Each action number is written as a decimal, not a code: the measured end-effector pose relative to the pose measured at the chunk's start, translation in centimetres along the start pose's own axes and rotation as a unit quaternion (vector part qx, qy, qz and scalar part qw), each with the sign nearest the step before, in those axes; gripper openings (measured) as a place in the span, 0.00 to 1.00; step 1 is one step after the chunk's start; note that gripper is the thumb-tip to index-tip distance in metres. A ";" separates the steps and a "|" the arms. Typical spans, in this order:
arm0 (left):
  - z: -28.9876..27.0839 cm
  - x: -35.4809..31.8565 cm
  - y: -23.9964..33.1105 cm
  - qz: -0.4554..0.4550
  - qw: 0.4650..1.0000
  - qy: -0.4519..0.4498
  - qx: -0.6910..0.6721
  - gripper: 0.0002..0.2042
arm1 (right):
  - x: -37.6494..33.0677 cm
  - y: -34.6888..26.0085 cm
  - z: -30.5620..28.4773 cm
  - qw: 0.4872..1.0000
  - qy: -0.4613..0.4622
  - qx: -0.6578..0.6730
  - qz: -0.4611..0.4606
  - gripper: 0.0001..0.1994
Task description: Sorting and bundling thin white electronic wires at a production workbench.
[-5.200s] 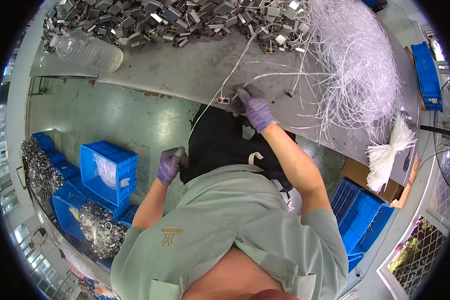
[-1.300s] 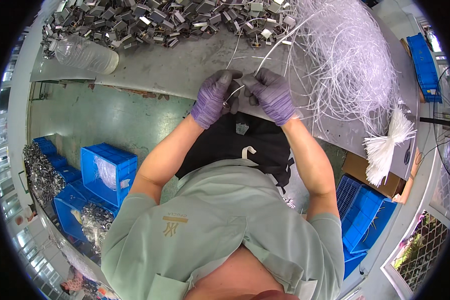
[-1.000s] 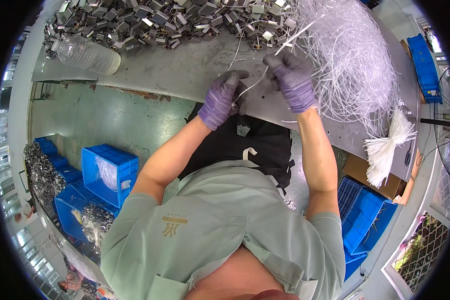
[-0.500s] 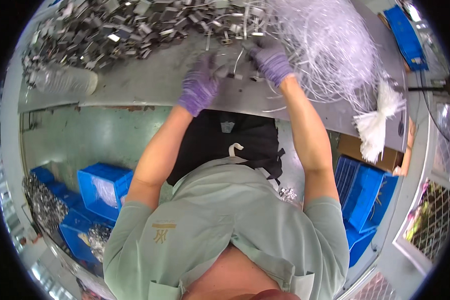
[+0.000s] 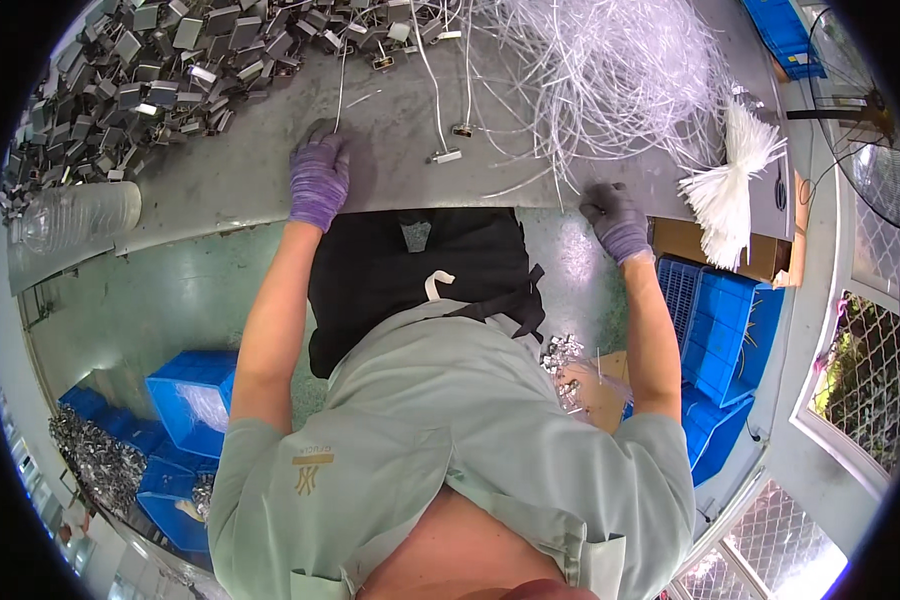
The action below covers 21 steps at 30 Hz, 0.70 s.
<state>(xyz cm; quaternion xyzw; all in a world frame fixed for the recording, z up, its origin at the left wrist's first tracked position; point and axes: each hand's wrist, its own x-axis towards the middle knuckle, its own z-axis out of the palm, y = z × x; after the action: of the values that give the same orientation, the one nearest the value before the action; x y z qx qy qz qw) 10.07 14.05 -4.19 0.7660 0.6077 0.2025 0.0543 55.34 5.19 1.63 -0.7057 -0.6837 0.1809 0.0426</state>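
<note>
My left hand (image 5: 320, 178), in a purple and grey knit glove, lies on the worktable (image 5: 240, 170) near its front edge. Its fingers are bent together, and a thin pale plastic strand (image 5: 342, 88) runs from the fingertips toward the pile. My right hand (image 5: 616, 218), gloved alike, is at the front edge further right. Its fingers are curled, and whatever they may hold is hidden. Between the hands lie a small metal block (image 5: 446, 156) on a white strand and another block (image 5: 462, 130) on a strand.
A heap of small grey metal blocks (image 5: 185, 65) covers the far left. Tangled clear strands (image 5: 610, 85) lie far right, beside a tied white bundle (image 5: 735, 180). A clear plastic bottle (image 5: 80, 217) lies at left. Blue crates (image 5: 192, 400) stand below, and a fan (image 5: 870, 150) stands right.
My hands have moved apart: the left one leftward, the right one rightward and back to the table's front edge. Blocks on strands lie between them. The whole view has shifted slightly.
</note>
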 end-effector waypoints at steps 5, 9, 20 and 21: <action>-2.1 -0.1 0.5 -0.052 0.993 0.002 -0.104 0.16 | -1.3 0.0 0.4 0.995 -0.006 -0.098 0.007 0.10; -3.4 -1.3 0.0 -0.122 0.968 -0.011 -0.220 0.21 | -4.1 3.9 -0.1 0.990 -0.024 -0.096 0.104 0.12; -6.8 -6.5 -1.2 -0.180 0.899 -0.051 -0.396 0.17 | -24.8 28.2 2.2 0.657 0.294 0.430 0.545 0.08; -7.1 -6.8 -1.0 -0.212 0.876 -0.068 -0.427 0.15 | -25.5 30.1 2.8 0.655 0.300 0.426 0.546 0.08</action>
<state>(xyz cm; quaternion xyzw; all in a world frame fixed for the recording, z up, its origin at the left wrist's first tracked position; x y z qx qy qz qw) 5.29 6.69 0.34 0.5326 0.6049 0.3735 0.4593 83.09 -22.16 -5.26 -0.8723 0.0272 0.2212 0.4353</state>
